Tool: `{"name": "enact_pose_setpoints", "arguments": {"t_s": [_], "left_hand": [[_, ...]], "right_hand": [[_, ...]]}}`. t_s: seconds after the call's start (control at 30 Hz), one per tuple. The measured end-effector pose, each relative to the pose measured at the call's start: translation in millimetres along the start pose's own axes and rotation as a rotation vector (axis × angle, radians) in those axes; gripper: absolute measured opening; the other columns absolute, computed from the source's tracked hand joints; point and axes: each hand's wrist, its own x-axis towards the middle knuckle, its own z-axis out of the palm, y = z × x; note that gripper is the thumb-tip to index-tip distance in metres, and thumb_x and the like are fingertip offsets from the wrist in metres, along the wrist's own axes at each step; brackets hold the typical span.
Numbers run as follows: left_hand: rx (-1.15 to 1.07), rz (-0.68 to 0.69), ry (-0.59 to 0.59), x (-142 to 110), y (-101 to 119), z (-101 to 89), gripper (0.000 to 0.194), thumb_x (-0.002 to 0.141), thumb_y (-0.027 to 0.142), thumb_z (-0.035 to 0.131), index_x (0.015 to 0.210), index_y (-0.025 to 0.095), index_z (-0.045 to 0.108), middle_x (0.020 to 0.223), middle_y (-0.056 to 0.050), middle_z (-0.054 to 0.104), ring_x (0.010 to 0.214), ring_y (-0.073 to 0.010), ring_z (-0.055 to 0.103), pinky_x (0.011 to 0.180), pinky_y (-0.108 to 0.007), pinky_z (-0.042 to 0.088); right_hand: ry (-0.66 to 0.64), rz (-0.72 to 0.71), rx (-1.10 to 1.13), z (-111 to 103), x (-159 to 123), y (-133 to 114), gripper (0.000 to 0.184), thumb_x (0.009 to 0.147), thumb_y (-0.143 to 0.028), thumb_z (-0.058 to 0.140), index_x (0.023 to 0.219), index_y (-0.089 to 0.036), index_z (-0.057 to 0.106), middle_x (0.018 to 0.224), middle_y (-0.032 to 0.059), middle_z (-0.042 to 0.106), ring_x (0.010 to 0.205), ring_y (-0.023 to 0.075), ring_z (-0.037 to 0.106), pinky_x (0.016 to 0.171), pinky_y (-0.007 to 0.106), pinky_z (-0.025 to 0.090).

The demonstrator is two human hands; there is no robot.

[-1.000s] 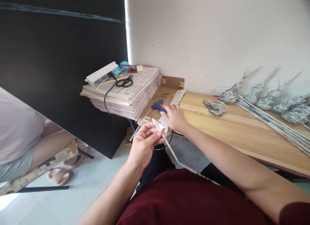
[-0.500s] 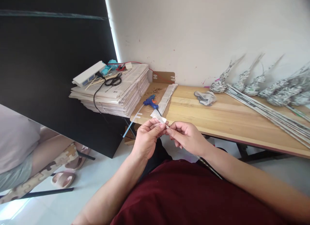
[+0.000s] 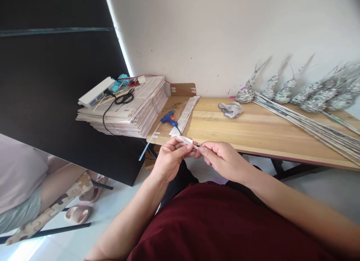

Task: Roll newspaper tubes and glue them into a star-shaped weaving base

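In front of my body, both hands meet on a narrow piece of newsprint [image 3: 186, 140]. My left hand [image 3: 171, 156] pinches it between thumb and fingers, its flat pointed end showing above the fingertips. My right hand [image 3: 221, 158] is closed on the thin, rolled-looking end to the right; its fingers hide most of that end. Just beyond my hands, a blue glue gun [image 3: 169, 119] lies on a brown cardboard sheet [image 3: 178, 103], beside folded newspaper strips [image 3: 188, 115].
A newspaper stack [image 3: 133, 110] bears a white power strip [image 3: 97, 93] and cables. On the wooden table [image 3: 213, 128] lie a grey rag [image 3: 231, 110], long paper tubes [image 3: 298, 120] and several woven paper pieces [image 3: 246, 94]. A person's leg [image 3: 60, 178] shows behind a black panel [image 3: 56, 84].
My right hand has shifted slightly right along the newsprint, away from the left hand. The view has turned a little, so the table's things appear further left.
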Motion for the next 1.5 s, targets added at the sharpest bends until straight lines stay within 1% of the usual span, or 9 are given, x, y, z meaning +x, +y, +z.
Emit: {"name": "enact_pose_setpoints", "arguments": {"t_s": [0.13, 0.27, 0.33, 0.47, 0.63, 0.87, 1.07, 1.3, 1.5], "left_hand": [[0.007, -0.008, -0.020, -1, 2, 3.5, 0.021, 0.069, 0.019, 0.078, 0.086, 0.015, 0.066, 0.087, -0.005, 0.072, 0.077, -0.0140, 0.069, 0.074, -0.025, 0.056], [-0.003, -0.010, -0.021, -1, 4, 5.3, 0.023, 0.068, 0.019, 0.079, 0.087, 0.014, 0.066, 0.086, -0.005, 0.072, 0.077, -0.0145, 0.069, 0.074, -0.025, 0.056], [-0.010, -0.004, -0.028, -1, 4, 5.3, 0.023, 0.069, 0.018, 0.078, 0.088, 0.014, 0.065, 0.087, -0.005, 0.072, 0.077, -0.0139, 0.069, 0.073, -0.024, 0.056], [-0.008, 0.007, -0.039, 0, 4, 4.2, 0.022, 0.071, 0.016, 0.077, 0.090, 0.014, 0.066, 0.088, -0.005, 0.073, 0.078, -0.0132, 0.069, 0.073, -0.023, 0.057], [0.055, -0.010, -0.033, -1, 7, 0.5, 0.022, 0.068, 0.018, 0.079, 0.085, 0.011, 0.067, 0.079, -0.006, 0.073, 0.072, -0.0133, 0.070, 0.071, -0.023, 0.057], [0.108, -0.018, -0.065, -4, 10, -2.8, 0.023, 0.069, 0.021, 0.079, 0.084, 0.011, 0.064, 0.083, -0.008, 0.073, 0.079, -0.0187, 0.071, 0.069, -0.025, 0.057], [0.102, -0.005, -0.092, -4, 9, -4.7, 0.021, 0.069, 0.020, 0.079, 0.080, 0.012, 0.063, 0.082, -0.007, 0.073, 0.074, -0.0178, 0.071, 0.068, -0.026, 0.057], [0.063, -0.002, -0.092, -2, 4, -7.3, 0.016, 0.069, 0.017, 0.079, 0.076, 0.012, 0.066, 0.078, -0.005, 0.073, 0.069, -0.0136, 0.069, 0.065, -0.024, 0.056], [-0.019, -0.002, -0.188, -2, 0, -7.7, 0.010, 0.073, 0.015, 0.076, 0.079, 0.013, 0.068, 0.084, -0.005, 0.071, 0.073, -0.0121, 0.068, 0.066, -0.022, 0.055]], "right_hand": [[0.018, -0.036, -0.127, -4, -6, -4, 0.038, 0.096, -0.046, 0.039, 0.084, -0.021, 0.066, 0.059, -0.0023, 0.053, 0.051, 0.0101, 0.044, 0.051, 0.023, 0.034], [0.159, -0.149, -0.299, -3, -11, -7, 0.021, 0.093, -0.040, 0.051, 0.090, -0.022, 0.062, 0.069, -0.0008, 0.062, 0.056, 0.0117, 0.051, 0.056, 0.025, 0.036], [0.208, -0.224, -0.396, -3, -12, -8, 0.017, 0.094, -0.035, 0.049, 0.093, -0.022, 0.061, 0.077, 0.0015, 0.065, 0.063, 0.0135, 0.056, 0.061, 0.026, 0.038], [0.197, -0.311, -0.557, -3, -11, -7, 0.022, 0.098, -0.030, 0.042, 0.092, -0.020, 0.061, 0.081, 0.0051, 0.066, 0.072, 0.0161, 0.059, 0.066, 0.027, 0.039], [0.163, -0.300, -0.597, -5, -10, -10, 0.025, 0.098, -0.029, 0.041, 0.088, -0.018, 0.062, 0.076, 0.0028, 0.064, 0.067, 0.0138, 0.056, 0.063, 0.026, 0.036], [0.058, -0.188, -0.502, -10, -10, -16, 0.032, 0.098, -0.036, 0.041, 0.084, -0.020, 0.065, 0.062, -0.0021, 0.058, 0.054, 0.0098, 0.047, 0.055, 0.024, 0.031], [-0.041, -0.091, -0.361, -15, -7, -16, 0.038, 0.097, -0.042, 0.040, 0.077, -0.019, 0.064, 0.057, -0.0031, 0.055, 0.049, 0.0077, 0.043, 0.051, 0.022, 0.031], [-0.266, 0.117, 0.032, -18, 0, -10, 0.043, 0.094, -0.050, 0.042, 0.088, -0.016, 0.066, 0.058, -0.0024, 0.054, 0.046, 0.0067, 0.044, 0.047, 0.019, 0.035], [-0.441, 0.210, 0.393, -20, 6, 2, 0.044, 0.092, -0.051, 0.047, 0.084, -0.012, 0.064, 0.053, -0.0033, 0.050, 0.040, 0.0055, 0.041, 0.040, 0.018, 0.031]]}}
